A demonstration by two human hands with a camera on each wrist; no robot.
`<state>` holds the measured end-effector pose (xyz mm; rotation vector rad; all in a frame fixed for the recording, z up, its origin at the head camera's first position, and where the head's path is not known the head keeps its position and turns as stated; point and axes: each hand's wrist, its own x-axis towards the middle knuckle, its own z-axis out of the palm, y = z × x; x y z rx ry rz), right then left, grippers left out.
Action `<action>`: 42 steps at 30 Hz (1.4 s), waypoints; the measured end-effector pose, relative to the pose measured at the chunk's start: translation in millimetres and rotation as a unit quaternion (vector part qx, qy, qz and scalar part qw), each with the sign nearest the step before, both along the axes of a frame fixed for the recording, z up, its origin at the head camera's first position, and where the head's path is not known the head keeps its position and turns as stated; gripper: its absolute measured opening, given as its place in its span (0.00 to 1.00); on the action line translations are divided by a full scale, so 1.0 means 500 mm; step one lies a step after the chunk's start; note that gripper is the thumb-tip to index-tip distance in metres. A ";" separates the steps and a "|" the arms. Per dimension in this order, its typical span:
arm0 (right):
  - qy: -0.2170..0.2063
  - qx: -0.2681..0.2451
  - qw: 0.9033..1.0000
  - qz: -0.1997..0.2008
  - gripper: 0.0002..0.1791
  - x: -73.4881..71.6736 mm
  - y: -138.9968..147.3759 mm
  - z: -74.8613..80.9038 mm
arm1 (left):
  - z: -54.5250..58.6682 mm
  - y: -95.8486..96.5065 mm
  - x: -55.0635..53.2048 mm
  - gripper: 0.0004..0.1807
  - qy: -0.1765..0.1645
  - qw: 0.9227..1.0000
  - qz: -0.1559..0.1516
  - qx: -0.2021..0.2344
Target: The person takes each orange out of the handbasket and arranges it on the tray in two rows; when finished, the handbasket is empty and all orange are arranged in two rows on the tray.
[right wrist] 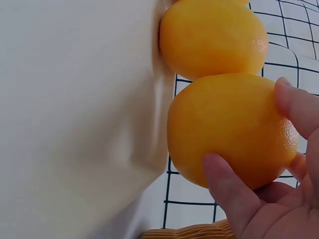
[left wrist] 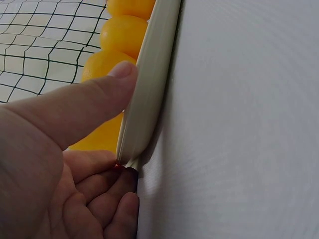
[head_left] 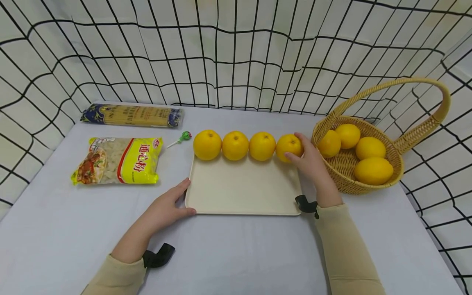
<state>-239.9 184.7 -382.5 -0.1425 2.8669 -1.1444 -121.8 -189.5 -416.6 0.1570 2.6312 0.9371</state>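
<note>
Several oranges stand side by side along the back edge of a cream rectangular tray (head_left: 243, 188). My right hand (head_left: 311, 162) grips the rightmost orange (head_left: 288, 146) at the tray's back right corner, thumb at the front and fingers at its far side. In the right wrist view, this orange (right wrist: 229, 129) touches its neighbour (right wrist: 212, 37). My left hand (head_left: 164, 211) holds the tray's front left corner. Its thumb (left wrist: 97, 102) presses the rim in the left wrist view, while the other fingers curl by the corner.
A wicker basket (head_left: 343, 180) with a tall handle holds several yellow fruits at right. At left lie a bag of pasta pieces (head_left: 118, 162), a packet of long noodles (head_left: 132, 116) and a green lollipop (head_left: 184, 137). Black wire mesh (head_left: 236, 61) encloses the white table.
</note>
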 end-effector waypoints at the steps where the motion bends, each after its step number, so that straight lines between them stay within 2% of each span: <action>1: -0.001 -0.003 1.000 -0.001 0.40 -0.001 0.000 -0.002 | 0.000 0.000 0.000 0.51 0.001 1.000 -0.001 -0.001; 11: -0.020 -0.028 0.999 -0.006 0.42 -0.005 0.005 -0.019 | -0.002 -0.005 0.001 0.51 0.007 1.000 -0.004 -0.001; 20: -0.024 -0.051 0.998 0.017 0.46 -0.010 0.011 -0.026 | -0.003 -0.003 0.001 0.51 0.002 1.000 -0.002 -0.004; 28: -0.020 -0.040 0.999 0.021 0.49 -0.010 0.014 -0.030 | -0.001 0.000 0.002 0.51 0.001 1.000 -0.003 -0.002; 37: -0.040 -0.013 0.999 0.018 0.53 0.000 0.015 -0.007 | 0.001 0.000 0.002 0.51 -0.003 1.000 0.000 -0.003; 42: -0.042 -0.007 0.999 0.032 0.49 0.002 0.015 0.010 | 0.000 0.000 0.001 0.52 -0.004 1.000 0.002 -0.004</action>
